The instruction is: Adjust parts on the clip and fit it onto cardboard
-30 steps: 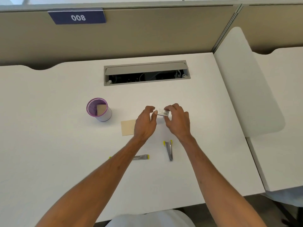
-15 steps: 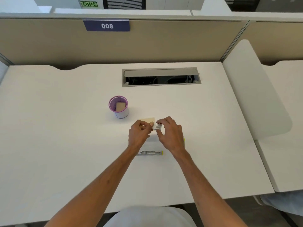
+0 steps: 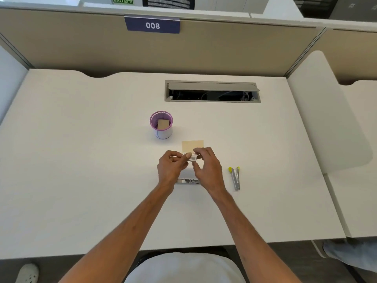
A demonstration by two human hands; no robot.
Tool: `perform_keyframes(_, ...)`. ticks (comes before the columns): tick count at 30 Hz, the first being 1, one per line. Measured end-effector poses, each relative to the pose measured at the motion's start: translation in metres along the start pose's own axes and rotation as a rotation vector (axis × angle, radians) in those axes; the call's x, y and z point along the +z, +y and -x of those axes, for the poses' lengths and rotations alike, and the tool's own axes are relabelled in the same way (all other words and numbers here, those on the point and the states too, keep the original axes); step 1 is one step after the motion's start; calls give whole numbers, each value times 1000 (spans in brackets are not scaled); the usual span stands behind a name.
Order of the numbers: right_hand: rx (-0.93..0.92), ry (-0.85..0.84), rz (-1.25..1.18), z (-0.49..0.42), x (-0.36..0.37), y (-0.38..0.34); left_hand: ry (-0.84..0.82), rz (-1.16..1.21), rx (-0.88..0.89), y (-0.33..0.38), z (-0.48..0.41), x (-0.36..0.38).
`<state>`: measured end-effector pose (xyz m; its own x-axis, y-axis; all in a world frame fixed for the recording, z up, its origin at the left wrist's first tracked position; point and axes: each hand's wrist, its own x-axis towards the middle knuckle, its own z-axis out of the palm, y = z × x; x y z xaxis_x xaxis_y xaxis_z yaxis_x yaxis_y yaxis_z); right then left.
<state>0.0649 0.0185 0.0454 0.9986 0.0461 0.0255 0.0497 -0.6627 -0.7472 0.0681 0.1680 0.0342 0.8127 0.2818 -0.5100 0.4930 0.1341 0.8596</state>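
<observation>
Both the left hand (image 3: 172, 167) and right hand (image 3: 206, 168) pinch a small box (image 3: 191, 157); it looks unopened, and 2 staplers (image 3: 235, 177) lie untouched beside them.

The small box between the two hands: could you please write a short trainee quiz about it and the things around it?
1. True or false: both hands pinch the small box.
2. What lies inside the purple cup?
3. Which lies to the right of the right hand? A) the stapler B) the tan card C) the cup

Key: 1. True: left hand and right hand each grip an end. 2. A tan block. 3. A.
</observation>
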Motion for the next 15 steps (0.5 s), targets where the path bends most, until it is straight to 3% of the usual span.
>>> perform_keyframes(8, 235, 31, -234, 4, 2, 1, 95, 50, 22, -4, 5, -4)
perform_keyframes(15, 302, -6, -307, -1, 4, -3, 155, 32, 31, -11, 7, -9)
